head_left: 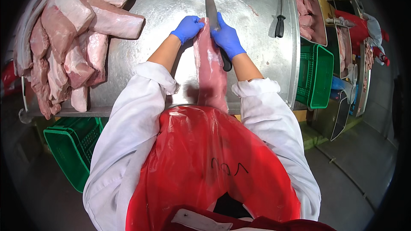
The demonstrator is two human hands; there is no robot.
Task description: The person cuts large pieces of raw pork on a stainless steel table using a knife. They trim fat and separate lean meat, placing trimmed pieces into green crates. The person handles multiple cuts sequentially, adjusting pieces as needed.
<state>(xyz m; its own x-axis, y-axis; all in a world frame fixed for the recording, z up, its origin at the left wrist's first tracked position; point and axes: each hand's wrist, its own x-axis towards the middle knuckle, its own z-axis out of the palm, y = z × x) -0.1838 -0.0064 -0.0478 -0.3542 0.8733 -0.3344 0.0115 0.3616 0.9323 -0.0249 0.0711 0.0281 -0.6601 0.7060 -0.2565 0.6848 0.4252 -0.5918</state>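
A long strip of pink meat (209, 66) lies lengthwise in front of me on the metal table, its near end at the table edge against my apron. My left hand (188, 29), in a blue glove, pinches the strip's far left corner. In a matching glove, my right hand (227, 39) is closed around a knife (210, 6) at the strip's right edge. The blade points away from me, beside the meat's far end, and the black handle shows below the hand, by the wrist. Some of that hand's fingers are hidden.
Several thick cuts of meat (72, 38) are piled on the table's left. A thin rod with a black handle (279, 25) lies at the right. Green crates (317, 77) stand beside the table, another green crate (70, 154) below left. Meat-filled bins (319, 17) and another person (359, 30) are farther right.
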